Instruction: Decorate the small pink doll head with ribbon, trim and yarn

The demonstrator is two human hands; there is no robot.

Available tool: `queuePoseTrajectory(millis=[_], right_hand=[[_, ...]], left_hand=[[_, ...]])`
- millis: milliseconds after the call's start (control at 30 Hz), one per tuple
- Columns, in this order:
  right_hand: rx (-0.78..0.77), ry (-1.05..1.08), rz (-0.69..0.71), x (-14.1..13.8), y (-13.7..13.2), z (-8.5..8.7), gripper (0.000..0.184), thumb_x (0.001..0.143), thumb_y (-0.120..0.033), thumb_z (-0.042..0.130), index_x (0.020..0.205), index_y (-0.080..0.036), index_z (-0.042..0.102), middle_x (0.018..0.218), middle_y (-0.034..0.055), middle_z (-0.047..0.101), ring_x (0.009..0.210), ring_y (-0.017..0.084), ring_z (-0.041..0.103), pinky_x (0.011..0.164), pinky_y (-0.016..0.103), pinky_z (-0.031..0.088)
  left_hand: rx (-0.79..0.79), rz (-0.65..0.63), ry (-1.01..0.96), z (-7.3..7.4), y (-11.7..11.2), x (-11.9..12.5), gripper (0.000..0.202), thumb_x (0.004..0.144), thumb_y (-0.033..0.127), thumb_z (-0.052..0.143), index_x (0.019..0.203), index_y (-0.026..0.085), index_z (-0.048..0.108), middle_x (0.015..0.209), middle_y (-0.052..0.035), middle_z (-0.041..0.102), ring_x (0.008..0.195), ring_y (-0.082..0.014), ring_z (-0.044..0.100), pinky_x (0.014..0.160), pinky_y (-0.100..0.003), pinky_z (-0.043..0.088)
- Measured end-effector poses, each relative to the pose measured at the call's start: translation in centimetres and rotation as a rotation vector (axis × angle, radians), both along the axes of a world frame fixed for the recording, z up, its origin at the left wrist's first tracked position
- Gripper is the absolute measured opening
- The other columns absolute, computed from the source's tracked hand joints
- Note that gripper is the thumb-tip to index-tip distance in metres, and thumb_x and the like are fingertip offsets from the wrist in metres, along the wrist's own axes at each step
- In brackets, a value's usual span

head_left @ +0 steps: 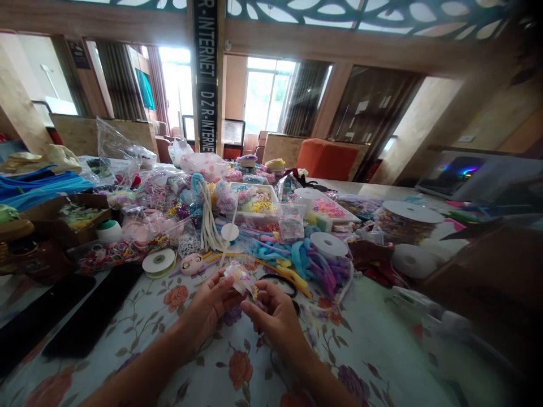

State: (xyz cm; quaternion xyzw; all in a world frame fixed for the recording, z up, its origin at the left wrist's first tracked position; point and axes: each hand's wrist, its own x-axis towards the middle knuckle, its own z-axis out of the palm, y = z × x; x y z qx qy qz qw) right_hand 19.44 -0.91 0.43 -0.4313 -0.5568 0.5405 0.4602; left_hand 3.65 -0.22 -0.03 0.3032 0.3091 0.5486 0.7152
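Note:
My left hand (207, 308) and my right hand (275, 316) meet above the floral tablecloth (373, 345) near the table's front. Between their fingertips sits a small clear packet of pastel beads (241, 278), pinched by the left fingers. The right hand's fingers are curled in a pinch just below the packet, holding something tiny I cannot make out. A black hair band (285, 282) lies on the cloth right behind my right hand.
Craft supplies crowd the table behind: a pile of blue and purple fuzzy stems (309, 263), white ribbon spools (329, 244), a green-edged spool (158, 262), bead trays (254, 203), a cardboard box (70, 217). A white glue gun (418, 305) lies at the right. Black strips (93, 316) lie left.

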Motion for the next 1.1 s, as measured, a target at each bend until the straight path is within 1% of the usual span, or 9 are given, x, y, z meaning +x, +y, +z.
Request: queuePoseTrajectory(millis=[167,267,333,467,667,767,900,1000,1100], right_hand=[[0.028,0.004,-0.004,0.0,0.2,-0.1,0.038,0.08,-0.052,0.07,0.085,-0.017,0.056,0.058,-0.0043,0.055,0.046,0.009,0.05,0.046,0.02,0.04],[0.054,0.016,0.003,0.0,0.3,-0.2,0.037,0.085,-0.053,0.063,0.085,-0.016,0.055,0.056,-0.0026,0.058,0.045,0.009,0.051,0.046,0.02,0.04],[0.048,0.032,0.047,0.0,0.3,-0.3,0.037,0.087,-0.053,0.06,0.082,-0.017,0.055,0.054,-0.0019,0.059,0.044,0.009,0.051,0.045,0.02,0.039],[-0.005,0.065,0.132,-0.1,0.2,-0.6,0.04,0.084,-0.054,0.063,0.073,-0.017,0.052,0.056,-0.0007,0.06,0.045,0.009,0.052,0.045,0.019,0.039],[-0.033,0.11,0.084,0.1,0.5,-1.2,0.04,0.081,-0.052,0.067,0.071,-0.016,0.054,0.065,0.0012,0.062,0.054,0.01,0.054,0.049,0.02,0.044],[-0.059,0.136,0.076,0.1,0.7,-1.5,0.043,0.077,-0.055,0.07,0.07,-0.017,0.054,0.064,0.0006,0.061,0.053,0.01,0.053,0.047,0.02,0.042],[-0.048,0.138,0.067,0.2,0.7,-1.1,0.043,0.078,-0.056,0.07,0.069,-0.017,0.054,0.064,0.0006,0.06,0.053,0.01,0.053,0.048,0.02,0.041],[-0.023,0.13,0.057,0.4,0.4,-0.5,0.039,0.08,-0.053,0.069,0.071,-0.016,0.058,0.065,0.0014,0.061,0.055,0.01,0.054,0.052,0.021,0.044],[0.042,0.09,0.114,0.3,-0.4,-1.0,0.038,0.081,-0.054,0.067,0.088,-0.017,0.066,0.067,0.0023,0.062,0.055,0.013,0.056,0.053,0.024,0.048]], left_hand=[[0.007,0.004,0.028,0.1,-0.1,0.1,0.032,0.084,0.025,0.07,0.111,0.016,0.058,0.1,-0.0078,0.067,0.089,-0.0188,0.066,0.085,-0.032,0.052],[0.005,-0.005,0.034,0.0,-0.2,0.1,0.034,0.083,0.023,0.071,0.113,0.016,0.057,0.101,-0.0078,0.067,0.091,-0.0186,0.065,0.087,-0.033,0.051],[0.005,0.001,0.035,-0.1,-0.3,0.1,0.036,0.083,0.023,0.071,0.115,0.016,0.056,0.103,-0.0078,0.066,0.093,-0.0179,0.064,0.088,-0.032,0.05],[-0.001,0.008,0.047,-0.3,-0.2,0.1,0.037,0.083,0.023,0.071,0.115,0.016,0.055,0.102,-0.0079,0.066,0.09,-0.0177,0.064,0.082,-0.031,0.051],[0.02,-0.009,0.038,-0.2,-0.3,0.2,0.038,0.083,0.025,0.07,0.115,0.016,0.052,0.095,-0.0064,0.066,0.074,-0.0149,0.063,0.077,-0.032,0.052],[0.007,-0.008,0.035,0.1,-0.4,0.2,0.04,0.081,0.025,0.072,0.114,0.017,0.051,0.093,-0.006,0.066,0.071,-0.015,0.063,0.076,-0.032,0.052],[-0.018,0.052,0.052,-0.1,-0.2,0.2,0.052,0.07,0.02,0.079,0.114,0.021,0.051,0.099,-0.0042,0.065,0.071,-0.0157,0.064,0.071,-0.031,0.053],[0.014,0.151,0.133,-0.6,0.1,0.3,0.061,0.061,0.016,0.084,0.114,0.022,0.054,0.098,-0.0041,0.067,0.076,-0.0168,0.065,0.067,-0.026,0.051],[0.032,0.211,0.205,-1.0,0.3,0.7,0.066,0.058,0.014,0.085,0.117,0.021,0.055,0.092,-0.0046,0.069,0.075,-0.0177,0.065,0.06,-0.023,0.049]])
